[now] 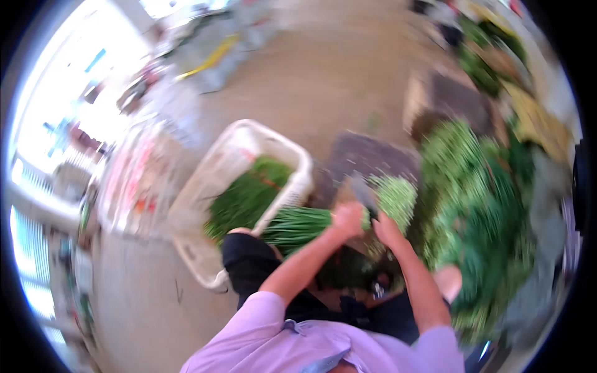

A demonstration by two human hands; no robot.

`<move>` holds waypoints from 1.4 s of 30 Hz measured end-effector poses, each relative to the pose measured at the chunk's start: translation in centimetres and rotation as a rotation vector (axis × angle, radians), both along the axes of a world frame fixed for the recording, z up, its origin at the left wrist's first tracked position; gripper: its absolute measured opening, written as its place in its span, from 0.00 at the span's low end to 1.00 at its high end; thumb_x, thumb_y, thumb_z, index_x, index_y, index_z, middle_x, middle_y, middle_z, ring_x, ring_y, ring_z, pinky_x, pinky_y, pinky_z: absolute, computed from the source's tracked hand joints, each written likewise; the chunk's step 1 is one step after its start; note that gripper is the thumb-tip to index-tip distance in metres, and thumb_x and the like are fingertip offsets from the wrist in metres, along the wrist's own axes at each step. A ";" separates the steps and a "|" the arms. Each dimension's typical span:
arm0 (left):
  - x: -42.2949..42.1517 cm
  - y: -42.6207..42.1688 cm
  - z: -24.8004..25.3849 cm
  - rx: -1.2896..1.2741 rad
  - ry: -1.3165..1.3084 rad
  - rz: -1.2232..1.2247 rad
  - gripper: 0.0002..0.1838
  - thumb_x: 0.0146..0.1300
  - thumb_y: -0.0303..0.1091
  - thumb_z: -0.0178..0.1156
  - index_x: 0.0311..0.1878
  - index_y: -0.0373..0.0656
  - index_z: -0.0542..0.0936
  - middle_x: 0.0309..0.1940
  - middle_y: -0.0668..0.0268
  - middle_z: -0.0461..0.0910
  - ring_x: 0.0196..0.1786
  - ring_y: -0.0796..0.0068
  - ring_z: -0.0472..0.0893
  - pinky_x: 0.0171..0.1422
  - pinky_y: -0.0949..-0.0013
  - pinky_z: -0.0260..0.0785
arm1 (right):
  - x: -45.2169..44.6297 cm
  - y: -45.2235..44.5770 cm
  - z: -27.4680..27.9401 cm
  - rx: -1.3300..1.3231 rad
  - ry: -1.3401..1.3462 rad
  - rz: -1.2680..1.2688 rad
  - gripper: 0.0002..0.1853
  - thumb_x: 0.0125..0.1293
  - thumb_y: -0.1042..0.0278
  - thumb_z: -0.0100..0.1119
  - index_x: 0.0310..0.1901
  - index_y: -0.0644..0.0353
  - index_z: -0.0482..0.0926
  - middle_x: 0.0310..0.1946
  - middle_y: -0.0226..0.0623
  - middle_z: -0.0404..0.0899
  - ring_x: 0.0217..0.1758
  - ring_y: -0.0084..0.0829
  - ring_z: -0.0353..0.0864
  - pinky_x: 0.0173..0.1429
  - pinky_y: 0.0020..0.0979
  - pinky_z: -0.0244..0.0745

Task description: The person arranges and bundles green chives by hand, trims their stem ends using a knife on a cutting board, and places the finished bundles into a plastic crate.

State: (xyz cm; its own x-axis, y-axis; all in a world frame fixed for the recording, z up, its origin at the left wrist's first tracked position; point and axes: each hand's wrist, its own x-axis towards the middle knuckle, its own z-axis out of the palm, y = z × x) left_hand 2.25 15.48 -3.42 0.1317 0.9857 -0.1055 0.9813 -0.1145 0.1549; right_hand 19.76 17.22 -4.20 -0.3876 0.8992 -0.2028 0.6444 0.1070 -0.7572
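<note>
Brown floor (348,68) spreads past the crate rim (304,169); left hand (348,219) grips green stalks (297,227), right hand (387,230) a knife (363,191).

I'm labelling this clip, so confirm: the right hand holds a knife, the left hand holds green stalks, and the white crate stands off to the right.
Wrong side: the head view shows the white crate off to the left. The right hand holds a knife, the left hand green stalks.

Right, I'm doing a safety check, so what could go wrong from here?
The knife is close to the left hand gripping the green stalks, so a slip might cut it. The chopped pieces are heaped toward the right side of the dark block, so some could spill off.
</note>
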 end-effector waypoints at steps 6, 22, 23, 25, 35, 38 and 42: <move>-0.9 -0.1 1.3 0.056 -0.183 0.028 0.26 0.41 0.49 0.75 0.36 0.39 0.82 0.35 0.51 0.84 0.40 0.49 0.86 0.49 0.53 0.79 | 0.1 3.2 0.0 0.076 -0.331 -0.005 0.21 0.68 0.57 0.60 0.52 0.67 0.72 0.43 0.65 0.81 0.49 0.63 0.81 0.53 0.57 0.75; -7.4 -15.0 19.2 0.344 -1.006 0.063 0.42 0.40 0.28 0.79 0.62 0.37 0.73 0.50 0.64 0.80 0.54 0.72 0.79 0.64 0.66 0.71 | -5.2 -6.7 22.2 0.166 0.555 0.076 0.14 0.66 0.60 0.68 0.45 0.62 0.84 0.33 0.40 0.84 0.36 0.33 0.84 0.42 0.33 0.77; -7.3 -15.4 19.6 0.346 -1.007 0.056 0.42 0.40 0.28 0.79 0.62 0.37 0.73 0.50 0.64 0.80 0.54 0.72 0.79 0.64 0.66 0.71 | -6.1 -6.8 22.7 0.172 0.555 0.072 0.14 0.66 0.60 0.68 0.45 0.62 0.84 0.33 0.40 0.84 0.36 0.33 0.84 0.42 0.33 0.77; -7.1 -16.2 20.3 0.354 -0.978 -0.010 0.41 0.40 0.29 0.79 0.62 0.37 0.74 0.50 0.63 0.80 0.55 0.72 0.79 0.64 0.66 0.71 | -7.5 -7.1 23.2 0.403 0.389 0.261 0.13 0.64 0.60 0.69 0.42 0.61 0.85 0.33 0.38 0.82 0.37 0.34 0.82 0.43 0.35 0.76; -9.5 -16.0 15.7 0.225 -1.277 0.120 0.38 0.46 0.19 0.75 0.64 0.34 0.71 0.53 0.63 0.81 0.53 0.76 0.82 0.64 0.68 0.74 | -4.2 -9.5 30.4 -0.097 1.582 0.083 0.03 0.73 0.73 0.58 0.40 0.59 0.80 0.34 0.30 0.81 0.29 0.15 0.76 0.27 0.17 0.69; -10.4 -16.2 15.2 0.237 -1.588 0.162 0.39 0.48 0.17 0.72 0.66 0.33 0.68 0.54 0.61 0.81 0.55 0.73 0.82 0.64 0.66 0.75 | -3.4 -9.5 25.7 -0.019 1.024 0.123 0.02 0.72 0.74 0.59 0.42 0.61 0.80 0.32 0.29 0.81 0.30 0.16 0.77 0.31 0.21 0.74; -10.8 -15.7 15.5 0.248 -1.792 0.144 0.39 0.48 0.17 0.71 0.67 0.34 0.68 0.54 0.61 0.81 0.55 0.72 0.82 0.63 0.65 0.76 | -5.4 -12.0 19.9 0.042 0.665 0.151 0.04 0.69 0.73 0.63 0.41 0.63 0.82 0.32 0.26 0.81 0.32 0.17 0.79 0.36 0.25 0.77</move>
